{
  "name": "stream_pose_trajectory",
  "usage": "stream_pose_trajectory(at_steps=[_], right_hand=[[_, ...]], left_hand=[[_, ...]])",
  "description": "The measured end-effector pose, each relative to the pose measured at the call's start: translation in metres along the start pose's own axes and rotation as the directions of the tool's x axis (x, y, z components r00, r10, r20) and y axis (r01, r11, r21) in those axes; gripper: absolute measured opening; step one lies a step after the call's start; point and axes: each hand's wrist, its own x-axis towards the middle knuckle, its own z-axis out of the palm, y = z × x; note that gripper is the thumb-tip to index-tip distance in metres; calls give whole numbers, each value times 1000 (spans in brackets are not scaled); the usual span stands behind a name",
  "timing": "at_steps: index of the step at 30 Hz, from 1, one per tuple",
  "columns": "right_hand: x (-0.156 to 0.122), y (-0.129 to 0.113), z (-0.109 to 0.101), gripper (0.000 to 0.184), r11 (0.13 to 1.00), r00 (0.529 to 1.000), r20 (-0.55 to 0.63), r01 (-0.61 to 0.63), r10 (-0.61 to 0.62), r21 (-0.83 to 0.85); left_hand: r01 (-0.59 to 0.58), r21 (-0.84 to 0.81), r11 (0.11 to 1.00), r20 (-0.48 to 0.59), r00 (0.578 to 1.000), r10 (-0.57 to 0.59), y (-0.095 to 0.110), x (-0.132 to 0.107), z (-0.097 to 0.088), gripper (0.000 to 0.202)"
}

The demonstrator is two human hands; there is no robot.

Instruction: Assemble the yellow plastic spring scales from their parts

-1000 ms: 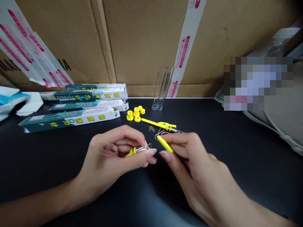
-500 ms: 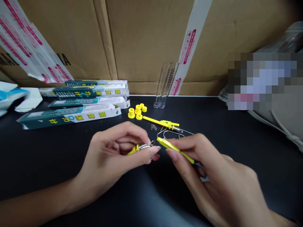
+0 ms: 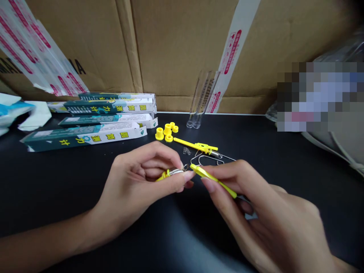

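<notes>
My left hand (image 3: 148, 178) is closed around a metal spring (image 3: 174, 171) with a yellow plastic end; the spring's wire loop pokes out past thumb and fingertip. Between thumb and forefinger, my right hand (image 3: 256, 204) pinches a slim yellow plastic strip (image 3: 212, 176). Its tip is close to the loop; whether they touch I cannot tell. Something grey and thin shows under the right palm, mostly hidden. Just beyond the hands lie a yellow rod with a spring (image 3: 196, 145), wire hooks (image 3: 209, 158) and a few tiny screws (image 3: 186, 151).
Several yellow plastic caps (image 3: 159, 133) stand behind the hands. Two clear tubes (image 3: 196, 110) rise upright near a cardboard wall (image 3: 170, 45). Long printed boxes (image 3: 93, 134) lie at the left, with crumpled packaging (image 3: 34, 113) beyond. A beige bag (image 3: 338, 140) sits at right.
The view has shifted slightly, so everything sits a little differently in frame. Both hands keep the same grips, with the yellow strip's tip still near the spring's loop.
</notes>
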Motion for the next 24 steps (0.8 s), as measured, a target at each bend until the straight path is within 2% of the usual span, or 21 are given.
stream_pose_trajectory(at_steps=[6,17,24], right_hand=[[1,-3,-1,9,997,999,36,-19,17,68],[2,-8,2,6,989,996,46,-86,81,122],[2,-7,2,11,955,980,139,-172,142,240]], left_hand=[[-11,9,1000,3,1000,11,-1,-1,-1,14],[-61,170,984,-39,997,68,-2,-5,2,9],[-44,235,971,-29,998,53,-3,-4,2,9]])
